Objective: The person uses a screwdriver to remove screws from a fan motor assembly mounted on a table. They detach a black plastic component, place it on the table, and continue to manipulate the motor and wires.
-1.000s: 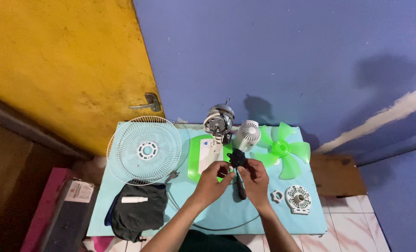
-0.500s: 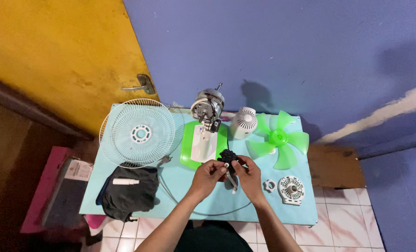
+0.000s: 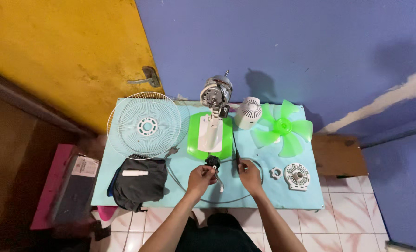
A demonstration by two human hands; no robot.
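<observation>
My left hand (image 3: 200,178) pinches a small black part (image 3: 211,162) just above the light-blue table (image 3: 294,198); a short white lead (image 3: 220,185) hangs from it. My right hand (image 3: 249,174) is a little to the right, apart from the part, and grips a thin dark screwdriver (image 3: 235,151) whose shaft points away from me. Right behind the hands stands the green and white fan base (image 3: 210,136) with the bare metal motor (image 3: 216,92) on top.
A white fan grille (image 3: 145,125) lies at the left, and a black cloth (image 3: 140,186) with a white tube (image 3: 135,173) sits in front of it. A white motor cover (image 3: 248,113), green blade (image 3: 282,128), small white nut (image 3: 275,173) and round white part (image 3: 296,176) lie to the right.
My hands were together on the black part and the screwdriver. Now they are apart: the left keeps the part, the right has drawn off to the right with the screwdriver.
</observation>
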